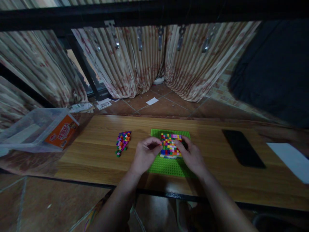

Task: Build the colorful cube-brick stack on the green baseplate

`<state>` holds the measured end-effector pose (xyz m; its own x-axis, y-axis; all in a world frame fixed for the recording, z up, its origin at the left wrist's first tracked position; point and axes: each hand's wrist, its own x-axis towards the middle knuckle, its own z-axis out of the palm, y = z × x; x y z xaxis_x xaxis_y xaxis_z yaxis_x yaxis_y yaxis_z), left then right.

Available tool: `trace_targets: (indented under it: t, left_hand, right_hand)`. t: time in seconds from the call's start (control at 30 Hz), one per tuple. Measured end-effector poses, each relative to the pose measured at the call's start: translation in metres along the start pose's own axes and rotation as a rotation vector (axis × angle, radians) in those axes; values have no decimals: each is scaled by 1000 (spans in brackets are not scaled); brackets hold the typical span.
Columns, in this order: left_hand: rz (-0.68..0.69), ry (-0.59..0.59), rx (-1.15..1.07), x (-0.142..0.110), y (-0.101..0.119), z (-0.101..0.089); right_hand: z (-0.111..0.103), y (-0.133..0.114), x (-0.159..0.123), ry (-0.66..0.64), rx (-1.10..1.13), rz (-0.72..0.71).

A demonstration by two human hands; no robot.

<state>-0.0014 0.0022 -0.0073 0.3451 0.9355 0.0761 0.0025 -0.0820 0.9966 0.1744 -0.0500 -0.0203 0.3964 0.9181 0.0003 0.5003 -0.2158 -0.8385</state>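
Note:
A block of small multicoloured building bricks (170, 145) sits on a green studded baseplate (166, 167) on the wooden table. My left hand (146, 154) is at the block's left edge, its thumb and forefinger pinched together. Whatever lies between those fingertips is too small to make out. On the other side, my right hand (193, 156) grips the block, with the thumb over its top and the fingers around its far right corner. To the left of the baseplate lies a loose pile of small coloured bricks (123, 141).
A clear plastic tub (36, 129) with an orange label stands beyond the table's left end. A flat black object (243, 148) lies on the right of the wooden table (96, 167), near a white sheet (289, 159). Striped curtains (135, 64) hang behind.

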Motion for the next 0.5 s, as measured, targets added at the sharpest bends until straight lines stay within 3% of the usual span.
trace_targets:
  t: [0.17,0.5]
  left_hand:
    - [138,9,145,-2,-3,5]
    - [249,92,189,-3,-10,21]
  right_hand:
    - [0,0,0,1,-12,-14]
    - [0,-1,-1,0,20,-36]
